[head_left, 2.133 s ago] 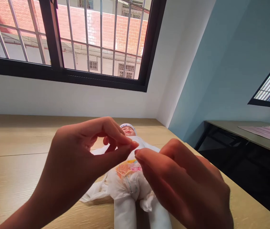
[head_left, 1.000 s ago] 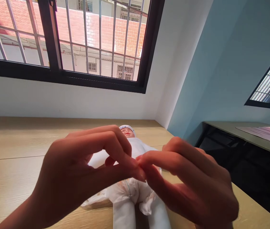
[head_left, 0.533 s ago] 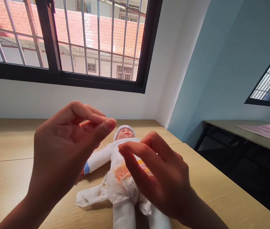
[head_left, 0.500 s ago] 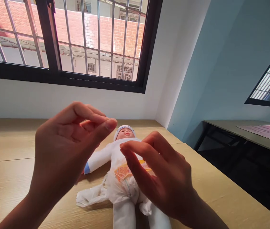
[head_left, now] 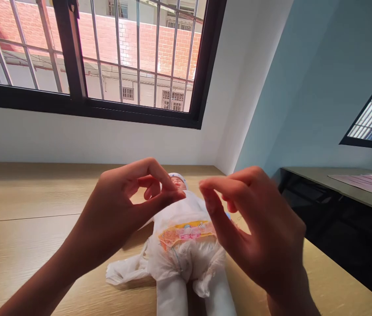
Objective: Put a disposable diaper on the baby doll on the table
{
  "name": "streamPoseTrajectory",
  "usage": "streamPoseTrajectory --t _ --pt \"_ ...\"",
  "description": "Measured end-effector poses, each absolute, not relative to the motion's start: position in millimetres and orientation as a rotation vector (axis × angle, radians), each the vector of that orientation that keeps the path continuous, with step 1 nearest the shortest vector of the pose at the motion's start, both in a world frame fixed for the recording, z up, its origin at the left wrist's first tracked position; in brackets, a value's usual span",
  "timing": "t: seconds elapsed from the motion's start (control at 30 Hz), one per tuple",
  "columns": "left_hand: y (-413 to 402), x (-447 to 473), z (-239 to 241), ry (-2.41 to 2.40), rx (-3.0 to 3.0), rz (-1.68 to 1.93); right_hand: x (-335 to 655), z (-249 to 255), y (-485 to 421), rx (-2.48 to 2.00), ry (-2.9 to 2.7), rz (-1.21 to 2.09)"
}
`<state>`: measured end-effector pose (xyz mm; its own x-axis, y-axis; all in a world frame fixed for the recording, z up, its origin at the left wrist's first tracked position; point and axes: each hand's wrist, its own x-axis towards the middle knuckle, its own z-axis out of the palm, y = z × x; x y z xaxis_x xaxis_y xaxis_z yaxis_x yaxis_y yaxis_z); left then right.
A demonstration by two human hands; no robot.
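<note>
A baby doll (head_left: 178, 181) in a white suit and patterned headband lies on its back, legs toward me. Round its hips is a white diaper (head_left: 186, 259) with an orange and yellow printed front; one white tab or side flap (head_left: 123, 270) spreads out to the left on the table. Above the doll's chest, my left hand (head_left: 133, 206) pinches thumb and fingertips together. My right hand (head_left: 252, 219), held over the doll's other side, is pinched likewise. Whatever sits between either set of fingertips, if anything, is too small to make out. The doll's arms are mostly hidden behind my hands.
The doll lies on a wooden table (head_left: 24, 245) against a white wall, below a barred window (head_left: 140, 57). Past the table's right edge stands a second table (head_left: 304, 173) with a pink cloth (head_left: 370, 186) on it.
Both hands have moved right, the left one lower and nearer the doll's head, the right one slightly higher. The diaper's printed front shows more fully. The doll stays in place.
</note>
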<state>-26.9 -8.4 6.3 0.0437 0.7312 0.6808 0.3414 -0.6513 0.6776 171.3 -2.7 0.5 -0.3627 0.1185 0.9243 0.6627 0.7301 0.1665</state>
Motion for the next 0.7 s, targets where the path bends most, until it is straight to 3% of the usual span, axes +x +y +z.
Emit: streamPoseTrajectory --t 0.5,0.7 --pt "-13.8 -24.2 7.2 1.0 1.982 1.603 171.7 1.8 -7.1 -0.505 -1.91 -0.435" --pt "-18.3 -23.6 6.1 0.934 2.038 1.762 171.7 1.6 -7.4 -0.503 -1.93 -0.398"
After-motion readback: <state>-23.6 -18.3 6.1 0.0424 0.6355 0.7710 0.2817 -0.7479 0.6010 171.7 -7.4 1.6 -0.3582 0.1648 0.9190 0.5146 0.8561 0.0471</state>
